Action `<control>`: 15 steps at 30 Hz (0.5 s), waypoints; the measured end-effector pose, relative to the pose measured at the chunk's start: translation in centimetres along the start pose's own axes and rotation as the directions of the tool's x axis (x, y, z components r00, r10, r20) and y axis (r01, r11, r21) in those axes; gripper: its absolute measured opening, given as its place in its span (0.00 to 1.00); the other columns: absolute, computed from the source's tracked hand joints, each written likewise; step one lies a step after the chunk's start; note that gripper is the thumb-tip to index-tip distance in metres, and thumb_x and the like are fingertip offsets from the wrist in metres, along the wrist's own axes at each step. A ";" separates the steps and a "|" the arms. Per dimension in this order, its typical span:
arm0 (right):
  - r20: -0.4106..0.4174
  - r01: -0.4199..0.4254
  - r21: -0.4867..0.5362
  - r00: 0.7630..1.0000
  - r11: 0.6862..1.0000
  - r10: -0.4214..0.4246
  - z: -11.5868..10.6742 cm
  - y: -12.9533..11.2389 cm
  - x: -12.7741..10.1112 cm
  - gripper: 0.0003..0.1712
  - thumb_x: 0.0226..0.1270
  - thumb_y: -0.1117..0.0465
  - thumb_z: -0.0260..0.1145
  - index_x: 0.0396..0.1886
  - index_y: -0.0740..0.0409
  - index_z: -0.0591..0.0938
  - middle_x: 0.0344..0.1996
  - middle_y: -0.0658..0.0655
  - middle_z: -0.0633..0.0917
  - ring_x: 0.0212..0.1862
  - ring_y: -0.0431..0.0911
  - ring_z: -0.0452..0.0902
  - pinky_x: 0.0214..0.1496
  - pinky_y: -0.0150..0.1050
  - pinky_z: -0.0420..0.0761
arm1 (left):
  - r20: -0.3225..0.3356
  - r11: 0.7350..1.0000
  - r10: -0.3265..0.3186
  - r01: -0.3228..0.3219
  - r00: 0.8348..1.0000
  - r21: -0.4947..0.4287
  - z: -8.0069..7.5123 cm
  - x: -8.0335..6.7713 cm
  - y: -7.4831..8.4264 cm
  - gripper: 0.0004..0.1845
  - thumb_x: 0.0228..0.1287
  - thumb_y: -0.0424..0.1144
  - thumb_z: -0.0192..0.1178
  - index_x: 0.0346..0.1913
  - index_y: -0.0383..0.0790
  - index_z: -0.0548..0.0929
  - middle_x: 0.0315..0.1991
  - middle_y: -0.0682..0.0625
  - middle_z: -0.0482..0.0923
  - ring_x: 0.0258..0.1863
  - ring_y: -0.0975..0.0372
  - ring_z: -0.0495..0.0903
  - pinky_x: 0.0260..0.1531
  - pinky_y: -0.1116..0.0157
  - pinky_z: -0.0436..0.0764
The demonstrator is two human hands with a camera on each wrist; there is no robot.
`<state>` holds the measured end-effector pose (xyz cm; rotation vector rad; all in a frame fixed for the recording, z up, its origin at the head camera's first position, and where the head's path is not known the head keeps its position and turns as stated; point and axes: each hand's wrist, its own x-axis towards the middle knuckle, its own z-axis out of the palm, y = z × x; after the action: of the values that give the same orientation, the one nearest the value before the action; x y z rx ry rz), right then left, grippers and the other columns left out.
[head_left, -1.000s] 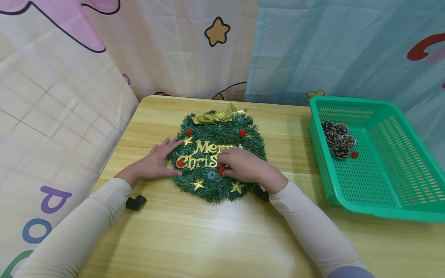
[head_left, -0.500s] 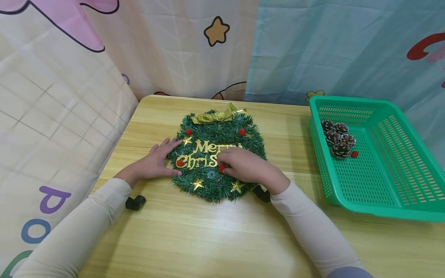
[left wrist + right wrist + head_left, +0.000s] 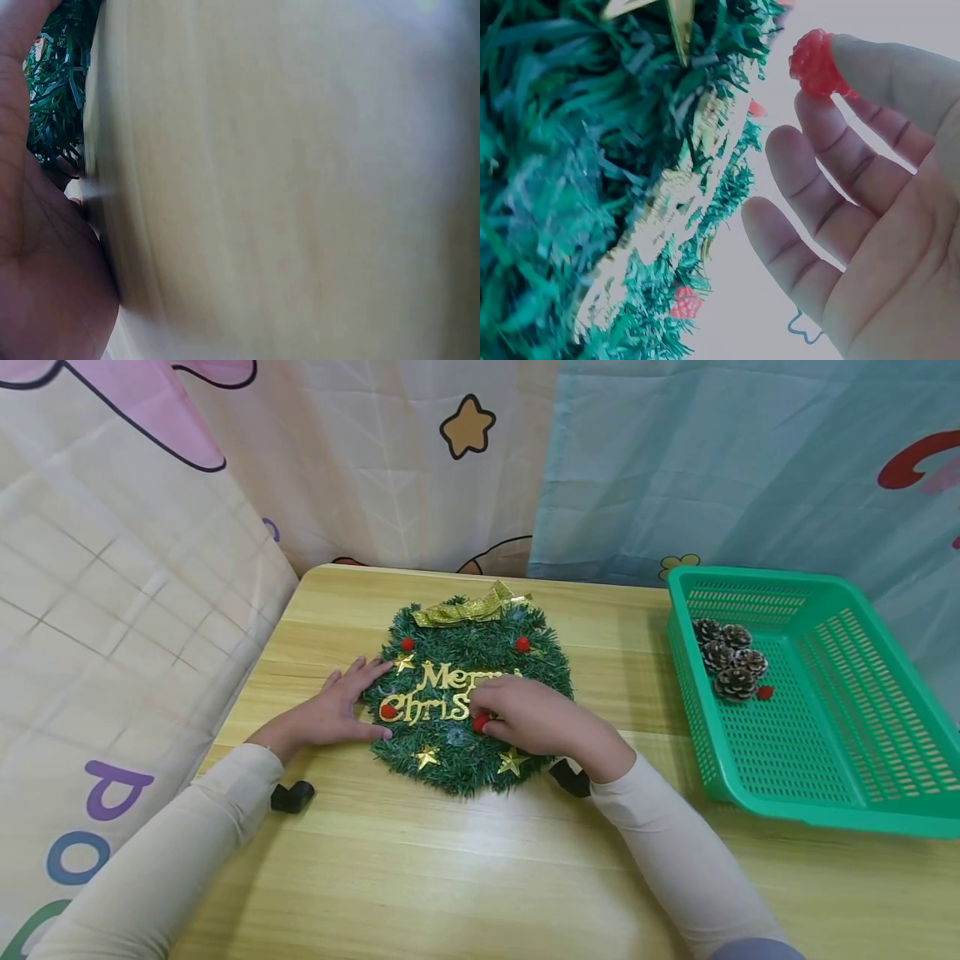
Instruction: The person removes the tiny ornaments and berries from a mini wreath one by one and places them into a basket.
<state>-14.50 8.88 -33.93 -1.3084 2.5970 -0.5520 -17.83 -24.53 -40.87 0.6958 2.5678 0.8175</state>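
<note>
Head view: pinched red berry (image 3: 481, 724) edged slightly rightward.

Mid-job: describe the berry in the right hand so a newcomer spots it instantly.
On the wooden table lies a green wreath. The right hand reaches over it, thumb and fingers pinching a bumpy red berry. Other red berries sit on the wreath and in the green basket; only this one is held.

The wreath (image 3: 480, 647) is green, its lettering (image 3: 459, 706) gold, the berry (image 3: 814, 64) red.
</note>
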 end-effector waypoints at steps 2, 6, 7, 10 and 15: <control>-0.007 0.014 -0.001 1.000 1.000 -0.014 -0.2 0.0 -0.2 0.08 0.69 0.65 0.66 0.32 0.51 0.77 0.32 0.47 0.74 0.36 0.43 0.68 0.39 0.39 0.70 | -0.001 1.000 0.000 0.000 1.000 0.000 0.0 0.0 0.0 0.60 0.54 0.61 0.72 0.81 0.53 0.45 0.80 0.45 0.36 0.78 0.48 0.28 0.70 0.42 0.28; -0.024 0.050 0.009 0.998 0.999 -0.050 -0.4 0.0 -0.5 0.10 0.69 0.65 0.67 0.30 0.51 0.76 0.30 0.47 0.73 0.35 0.43 0.68 0.39 0.39 0.70 | 0.000 1.000 0.000 0.000 1.000 0.001 -0.1 0.0 0.1 0.60 0.54 0.61 0.72 0.81 0.53 0.45 0.80 0.44 0.36 0.77 0.48 0.28 0.70 0.42 0.28; -0.027 0.058 0.008 0.998 0.998 -0.058 -0.5 -0.1 -0.5 0.10 0.68 0.65 0.67 0.29 0.51 0.75 0.30 0.47 0.73 0.35 0.43 0.67 0.39 0.39 0.70 | 0.000 1.000 -0.002 0.002 1.000 0.001 -0.1 0.0 0.1 0.60 0.54 0.61 0.72 0.81 0.53 0.45 0.80 0.44 0.36 0.78 0.48 0.28 0.70 0.42 0.28; -0.037 0.077 0.005 0.996 0.997 -0.077 -0.7 -0.1 -0.7 0.10 0.68 0.65 0.67 0.29 0.51 0.75 0.30 0.47 0.72 0.35 0.43 0.67 0.38 0.38 0.70 | 0.001 1.000 -0.004 0.004 1.000 0.005 -0.1 0.0 0.1 0.60 0.54 0.61 0.72 0.81 0.53 0.44 0.80 0.44 0.36 0.78 0.48 0.28 0.70 0.42 0.28; -0.058 0.095 0.010 0.994 0.995 -0.094 -1.0 -0.2 -1.2 0.09 0.69 0.65 0.67 0.30 0.51 0.77 0.30 0.46 0.75 0.36 0.42 0.70 0.39 0.38 0.73 | 0.003 1.000 0.000 0.000 1.000 0.004 0.0 0.0 0.1 0.60 0.54 0.61 0.72 0.81 0.53 0.44 0.80 0.44 0.36 0.78 0.48 0.28 0.70 0.42 0.28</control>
<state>-13.97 9.95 -32.88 -1.4378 2.5825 -0.6297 -17.79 -24.49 -40.80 0.6975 2.5678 0.8108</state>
